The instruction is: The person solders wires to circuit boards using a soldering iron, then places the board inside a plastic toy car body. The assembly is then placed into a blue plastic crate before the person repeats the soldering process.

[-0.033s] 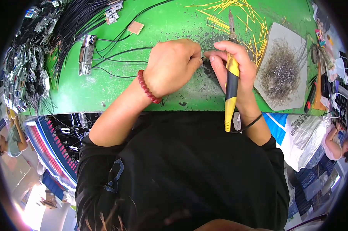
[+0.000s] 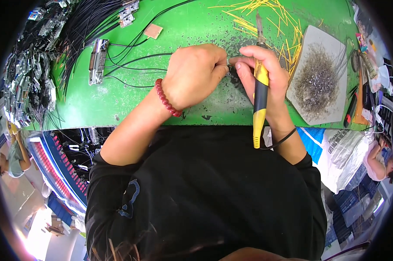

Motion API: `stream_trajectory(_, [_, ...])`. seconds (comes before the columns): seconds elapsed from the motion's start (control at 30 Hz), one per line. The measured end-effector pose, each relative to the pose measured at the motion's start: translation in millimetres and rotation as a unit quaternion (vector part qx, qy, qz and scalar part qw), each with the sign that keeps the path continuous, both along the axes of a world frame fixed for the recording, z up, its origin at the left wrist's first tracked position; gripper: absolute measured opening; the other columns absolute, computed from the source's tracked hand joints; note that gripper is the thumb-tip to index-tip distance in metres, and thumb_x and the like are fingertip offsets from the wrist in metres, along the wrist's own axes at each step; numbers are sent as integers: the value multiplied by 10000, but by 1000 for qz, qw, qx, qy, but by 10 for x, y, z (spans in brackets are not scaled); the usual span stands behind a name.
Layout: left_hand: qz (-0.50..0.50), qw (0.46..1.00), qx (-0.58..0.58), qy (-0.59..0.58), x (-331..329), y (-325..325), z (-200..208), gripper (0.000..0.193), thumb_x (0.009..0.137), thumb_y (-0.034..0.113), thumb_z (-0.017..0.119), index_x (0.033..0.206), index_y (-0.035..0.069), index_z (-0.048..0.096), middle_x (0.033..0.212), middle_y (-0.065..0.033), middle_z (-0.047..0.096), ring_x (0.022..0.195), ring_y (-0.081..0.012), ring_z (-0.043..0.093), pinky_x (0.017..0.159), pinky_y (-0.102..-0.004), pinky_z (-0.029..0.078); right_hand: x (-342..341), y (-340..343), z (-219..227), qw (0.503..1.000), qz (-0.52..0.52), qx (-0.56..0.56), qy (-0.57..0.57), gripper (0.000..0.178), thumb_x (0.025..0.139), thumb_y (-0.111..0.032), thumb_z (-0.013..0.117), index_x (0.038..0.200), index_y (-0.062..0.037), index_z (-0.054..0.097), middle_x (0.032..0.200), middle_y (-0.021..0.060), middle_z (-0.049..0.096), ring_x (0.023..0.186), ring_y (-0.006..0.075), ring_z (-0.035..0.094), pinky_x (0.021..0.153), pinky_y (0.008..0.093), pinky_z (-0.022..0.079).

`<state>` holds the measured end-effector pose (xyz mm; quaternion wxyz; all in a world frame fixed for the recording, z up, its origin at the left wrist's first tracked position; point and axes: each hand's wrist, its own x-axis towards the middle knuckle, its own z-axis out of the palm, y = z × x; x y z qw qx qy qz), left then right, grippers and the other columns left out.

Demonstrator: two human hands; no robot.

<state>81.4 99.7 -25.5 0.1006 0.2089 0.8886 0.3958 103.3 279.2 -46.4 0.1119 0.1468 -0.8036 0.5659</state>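
Observation:
My left hand [image 2: 196, 76], with a red bead bracelet [image 2: 166, 98] on its wrist, is closed over a small metal part [image 2: 229, 65] on the green bench mat [image 2: 118, 100]. My right hand [image 2: 266, 74] grips a soldering iron [image 2: 260, 100] with a black and yellow handle. The iron's tip [image 2: 258, 21] points away from me. The right thumb and forefinger also pinch the small part, touching the left hand's fingers. The part itself is mostly hidden.
A grey slab [image 2: 320, 80] covered in solder scraps lies to the right. Cut yellow wires [image 2: 270, 13] are scattered at the far edge. Black cables [image 2: 131, 61] run to a metal connector [image 2: 97, 61]; a pile of connectors [image 2: 27, 78] sits far left. A small copper board [image 2: 153, 31] lies nearby.

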Motion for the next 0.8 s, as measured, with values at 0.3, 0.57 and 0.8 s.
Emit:
stream_trajectory(0.3, [0, 1000, 3, 7, 0, -2, -35, 130, 805, 164, 629, 775, 37, 629, 780, -143, 639, 747, -354, 624, 659, -441, 496, -4, 37, -84, 999, 1, -43, -25, 317, 802, 40, 697, 1088, -59, 604, 834, 89, 705, 792, 150, 718, 643, 241, 542])
stream_trajectory(0.57, [2, 1000, 1, 10, 8, 7, -37, 129, 800, 160, 632, 768, 35, 626, 773, -142, 635, 741, -353, 622, 652, -443, 494, 15, 15, -76, 1000, -3, -28, -5, 316, 795, 44, 704, 1078, -69, 618, 797, 74, 701, 761, 143, 716, 628, 236, 532])
stream_trajectory(0.8, [3, 1000, -5, 19, 11, 10, -40, 118, 798, 150, 622, 759, 39, 621, 775, -137, 635, 742, -352, 621, 655, -449, 494, -11, -10, -95, 999, 4, -46, -16, 317, 799, 51, 695, 1082, -69, 618, 815, 77, 700, 776, 139, 717, 618, 230, 524])
